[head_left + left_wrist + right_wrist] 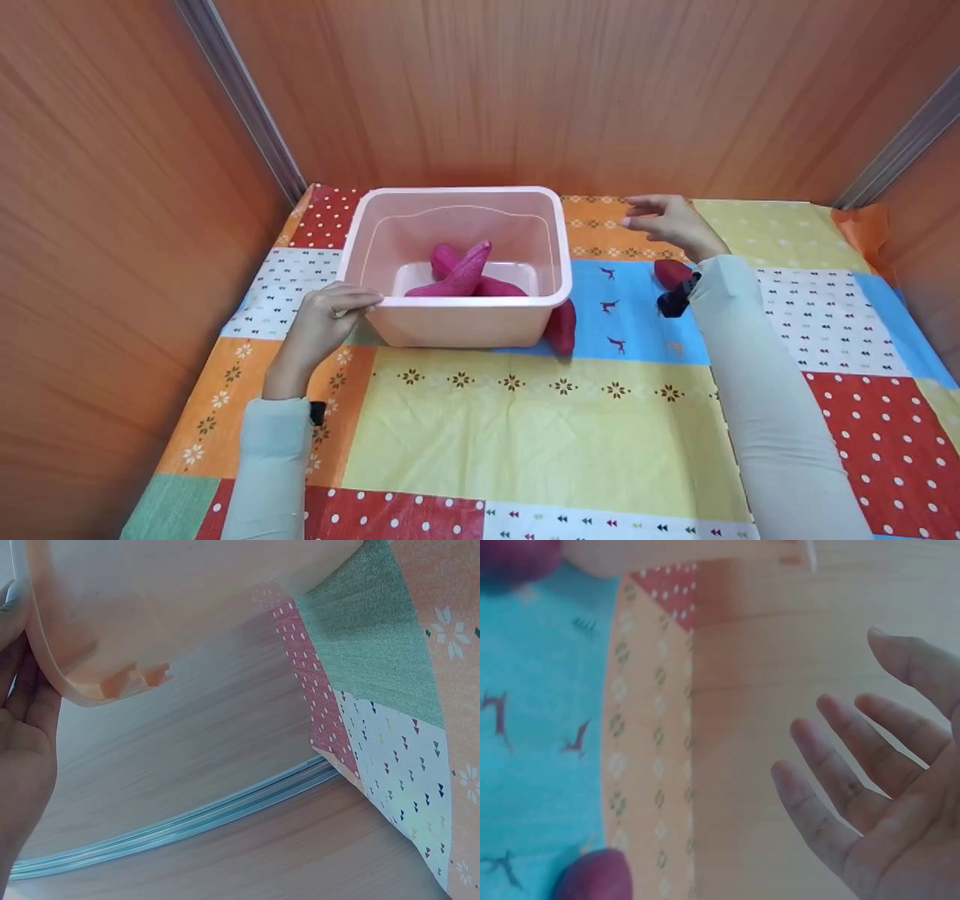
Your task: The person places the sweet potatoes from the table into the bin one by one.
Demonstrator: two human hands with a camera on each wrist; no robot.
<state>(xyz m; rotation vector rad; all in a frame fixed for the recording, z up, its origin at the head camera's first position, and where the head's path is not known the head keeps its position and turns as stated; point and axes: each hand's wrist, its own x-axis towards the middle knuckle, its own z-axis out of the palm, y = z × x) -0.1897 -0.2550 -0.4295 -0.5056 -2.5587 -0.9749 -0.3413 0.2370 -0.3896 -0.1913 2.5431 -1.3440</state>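
Note:
A pink plastic tub (465, 322) stands on the patchwork cloth, with a few magenta sweet potatoes (459, 276) lying inside. My left hand (352, 301) grips the tub's front left corner, thumb on the rim; in the left wrist view the fingers (21, 701) lie against the rim (67, 686). My right hand (641, 214) hovers to the right of the tub with fingers spread (840, 735), holding nothing. One sweet potato (561, 328) leans at the tub's front right corner. Another sweet potato (670, 271) (592, 876) lies under my right wrist.
Wooden walls (525, 90) close in the table at the back and on both sides, with metal strips (240, 97) in the corners. The patchwork tablecloth (525, 427) stretches toward me in front of the tub.

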